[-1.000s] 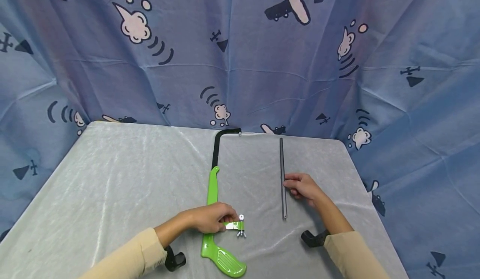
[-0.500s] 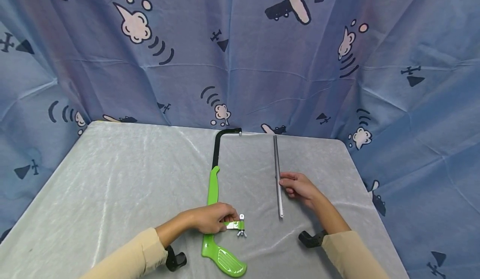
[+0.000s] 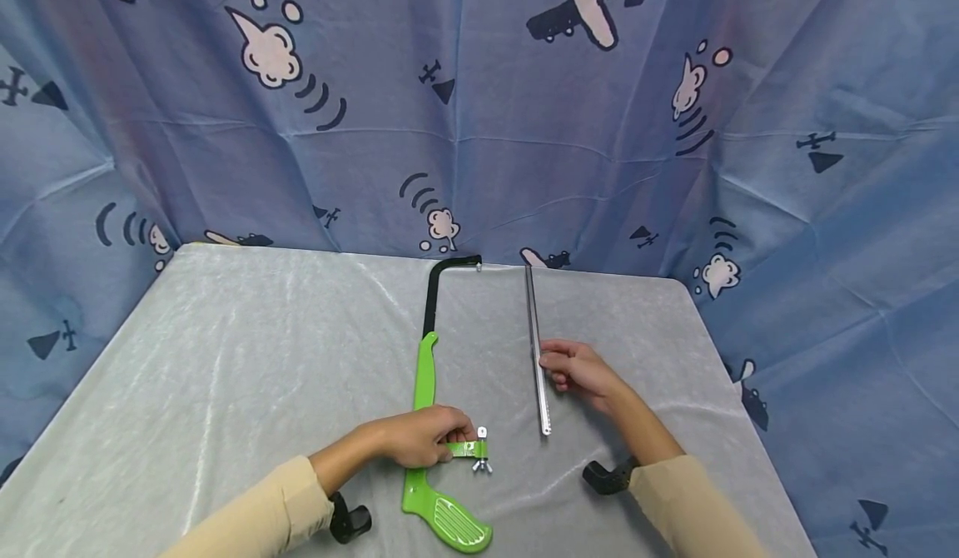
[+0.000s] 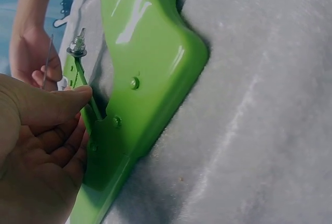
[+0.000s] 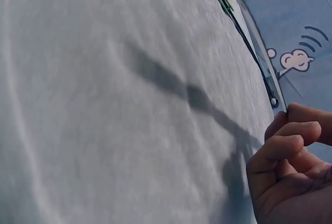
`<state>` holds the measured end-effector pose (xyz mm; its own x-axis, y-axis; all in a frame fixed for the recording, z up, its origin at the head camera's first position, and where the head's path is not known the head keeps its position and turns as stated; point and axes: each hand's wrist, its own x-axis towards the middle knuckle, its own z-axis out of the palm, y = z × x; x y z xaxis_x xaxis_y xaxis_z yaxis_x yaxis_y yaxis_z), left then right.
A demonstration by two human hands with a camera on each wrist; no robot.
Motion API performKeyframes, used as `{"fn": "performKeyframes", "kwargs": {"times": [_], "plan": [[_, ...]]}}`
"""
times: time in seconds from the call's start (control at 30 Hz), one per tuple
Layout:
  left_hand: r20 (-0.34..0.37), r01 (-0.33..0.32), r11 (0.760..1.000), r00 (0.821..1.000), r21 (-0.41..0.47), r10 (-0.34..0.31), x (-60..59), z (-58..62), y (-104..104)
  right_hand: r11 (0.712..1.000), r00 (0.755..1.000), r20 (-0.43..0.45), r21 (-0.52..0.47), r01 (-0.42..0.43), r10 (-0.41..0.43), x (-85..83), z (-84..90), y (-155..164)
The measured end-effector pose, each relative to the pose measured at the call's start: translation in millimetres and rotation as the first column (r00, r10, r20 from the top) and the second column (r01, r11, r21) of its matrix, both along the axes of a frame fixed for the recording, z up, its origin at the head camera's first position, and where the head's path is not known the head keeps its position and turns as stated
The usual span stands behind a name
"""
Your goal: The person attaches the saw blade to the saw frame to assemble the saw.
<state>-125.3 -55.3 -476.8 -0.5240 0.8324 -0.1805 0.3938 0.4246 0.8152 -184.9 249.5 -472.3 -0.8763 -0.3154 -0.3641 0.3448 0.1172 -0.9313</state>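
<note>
A green-handled hacksaw frame (image 3: 429,391) lies lengthwise on the grey table (image 3: 225,375), its black bow (image 3: 438,287) reaching toward the far edge. My left hand (image 3: 423,437) grips the frame just above the grip, fingers by the green tension bracket and wing nut (image 3: 479,450); the left wrist view shows the handle (image 4: 140,79) and the bolt (image 4: 78,45) close up. My right hand (image 3: 573,371) pinches a long thin saw blade (image 3: 535,350) near its middle, to the right of the frame. In the right wrist view the curled fingers (image 5: 290,146) show above the cloth.
A blue curtain (image 3: 479,108) printed with planes and clouds hangs behind and beside the table. Black wrist-camera mounts (image 3: 608,476) sit at both sleeves. The table's left half (image 3: 187,358) carries only the grey cloth.
My right hand has carried the blade leftward, closer to the hacksaw frame, and it now leans slightly. The left hand and frame have stayed put.
</note>
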Motion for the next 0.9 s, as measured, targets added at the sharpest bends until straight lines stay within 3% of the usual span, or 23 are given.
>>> {"fn": "performKeyframes", "kwargs": {"times": [0.23, 0.9], "plan": [[-0.003, -0.007, 1.0, 1.0, 0.012, 0.007, 1.8, 0.1, -0.4, 0.999, 0.999, 0.036, 0.028, 0.019, -0.02, -3.8, -2.6, -18.0], [-0.042, 0.003, 1.0, 0.999, 0.028, -0.002, 0.2, -3.2, -1.1, 0.998, 1.0, 0.003, 0.057, -0.021, 0.021, -7.4, -0.6, -58.0]]}}
